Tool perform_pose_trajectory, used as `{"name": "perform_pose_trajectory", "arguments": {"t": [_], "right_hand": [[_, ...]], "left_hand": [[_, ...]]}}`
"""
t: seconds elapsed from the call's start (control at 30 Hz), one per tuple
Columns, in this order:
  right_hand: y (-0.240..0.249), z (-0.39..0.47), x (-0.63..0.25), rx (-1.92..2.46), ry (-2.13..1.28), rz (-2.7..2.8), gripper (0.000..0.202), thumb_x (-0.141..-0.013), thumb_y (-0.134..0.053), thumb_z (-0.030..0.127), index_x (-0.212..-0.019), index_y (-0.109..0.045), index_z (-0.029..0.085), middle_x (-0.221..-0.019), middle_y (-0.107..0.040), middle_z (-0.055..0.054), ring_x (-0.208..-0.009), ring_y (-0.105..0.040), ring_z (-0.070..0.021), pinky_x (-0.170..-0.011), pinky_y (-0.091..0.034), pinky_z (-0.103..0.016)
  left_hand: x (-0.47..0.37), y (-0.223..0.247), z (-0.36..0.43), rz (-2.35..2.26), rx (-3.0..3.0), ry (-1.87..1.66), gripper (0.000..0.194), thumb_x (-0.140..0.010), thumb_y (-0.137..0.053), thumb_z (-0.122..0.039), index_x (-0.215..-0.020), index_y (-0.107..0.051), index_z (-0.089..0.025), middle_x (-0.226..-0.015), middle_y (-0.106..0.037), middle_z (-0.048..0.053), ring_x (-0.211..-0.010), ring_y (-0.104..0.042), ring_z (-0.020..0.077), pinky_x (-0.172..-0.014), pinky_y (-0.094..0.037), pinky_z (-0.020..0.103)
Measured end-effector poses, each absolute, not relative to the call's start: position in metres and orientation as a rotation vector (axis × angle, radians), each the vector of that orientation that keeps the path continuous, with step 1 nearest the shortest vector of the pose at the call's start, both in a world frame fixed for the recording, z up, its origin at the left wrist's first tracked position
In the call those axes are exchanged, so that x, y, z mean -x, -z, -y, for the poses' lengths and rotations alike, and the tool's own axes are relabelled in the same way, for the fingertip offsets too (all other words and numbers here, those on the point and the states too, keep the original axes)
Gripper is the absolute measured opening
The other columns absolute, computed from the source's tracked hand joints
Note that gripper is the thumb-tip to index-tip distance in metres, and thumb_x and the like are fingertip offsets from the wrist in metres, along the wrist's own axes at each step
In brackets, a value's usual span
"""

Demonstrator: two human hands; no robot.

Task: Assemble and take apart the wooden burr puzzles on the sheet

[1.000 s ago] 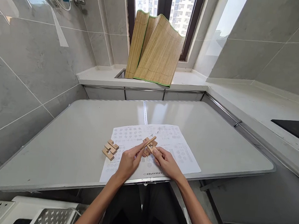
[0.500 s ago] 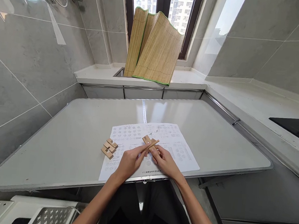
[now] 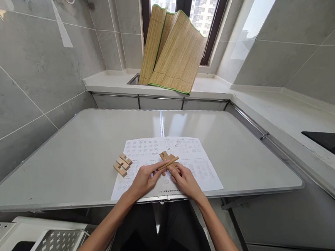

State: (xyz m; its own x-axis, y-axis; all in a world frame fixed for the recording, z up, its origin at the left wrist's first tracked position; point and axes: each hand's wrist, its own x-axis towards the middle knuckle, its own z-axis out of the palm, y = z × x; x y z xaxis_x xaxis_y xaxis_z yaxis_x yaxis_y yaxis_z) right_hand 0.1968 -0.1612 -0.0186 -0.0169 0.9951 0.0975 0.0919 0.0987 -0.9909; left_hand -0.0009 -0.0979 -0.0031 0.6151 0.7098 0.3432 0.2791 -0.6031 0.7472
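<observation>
Over the printed sheet (image 3: pixel 207 175), my two hands meet around a few wooden puzzle pieces (image 3: pixel 164 155) that cross one another. My left hand (image 3: pixel 145 180) pinches a thin stick-like wooden piece (image 3: pixel 172 162), which slants up to the right. My right hand (image 3: pixel 185 179) has its thumb and fingers closed on the crossed pieces from the right. Fingers hide part of the joint between them. Left of my hands, several notched wooden blocks (image 3: pixel 122 164) lie close together at the sheet's left edge.
The sheet lies on a white folding table (image 3: pixel 66 164) with a seam down its middle. A folded bamboo mat (image 3: pixel 179 53) leans by the window on the white counter (image 3: pixel 216 91). A white perforated plastic item (image 3: pixel 59 244) stands below the table at left.
My hands stay almost in place, still closed on the wooden pieces. The left fingers shift slightly; the view tilts a little.
</observation>
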Motion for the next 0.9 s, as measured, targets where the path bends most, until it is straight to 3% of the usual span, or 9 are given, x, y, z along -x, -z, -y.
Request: {"name": "perform_pose_trajectory", "arguments": {"t": [0.43, 0.7, 0.9], "right_hand": [[0.0256, 0.1600, -0.1984, 1.212, -1.086, 1.344, 0.039, -0.100, -0.053, 0.059, -0.097, -0.063, 0.021, -0.065, -0.044, 0.005, -0.060, -0.039, -0.0149, -0.058, -0.032, -0.027], [0.0260, 0.1605, -0.1999, 1.207, -1.072, 1.383, 0.040, -0.101, -0.052, 0.060, -0.097, -0.062, 0.021, -0.067, -0.043, 0.005, -0.061, -0.039, -0.0150, -0.059, -0.032, -0.027], [0.0251, 0.1605, -0.1999, 1.206, -1.072, 1.372, 0.040, -0.101, -0.053, 0.059, -0.099, -0.064, 0.021, -0.068, -0.042, 0.004, -0.064, -0.039, -0.0155, -0.061, -0.030, -0.028]], "left_hand": [[-0.0010, -0.0011, 0.0980, -0.762, -2.139, -0.836, 0.039, -0.103, -0.059, -0.032, -0.140, -0.067, -0.023, -0.097, -0.083, 0.006, -0.081, -0.077, 0.0184, -0.070, -0.057, 0.025], [-0.0002, -0.0045, 0.0984, -0.758, -2.134, -0.840, 0.039, -0.102, -0.060, -0.029, -0.139, -0.069, -0.022, -0.089, -0.083, 0.004, -0.074, -0.075, 0.0169, -0.051, -0.046, 0.020], [-0.0013, -0.0020, 0.1004, -0.731, -2.141, -0.882, 0.036, -0.103, -0.057, -0.031, -0.136, -0.069, -0.024, -0.100, -0.084, 0.004, -0.084, -0.080, 0.0200, -0.065, -0.059, 0.025]]}}
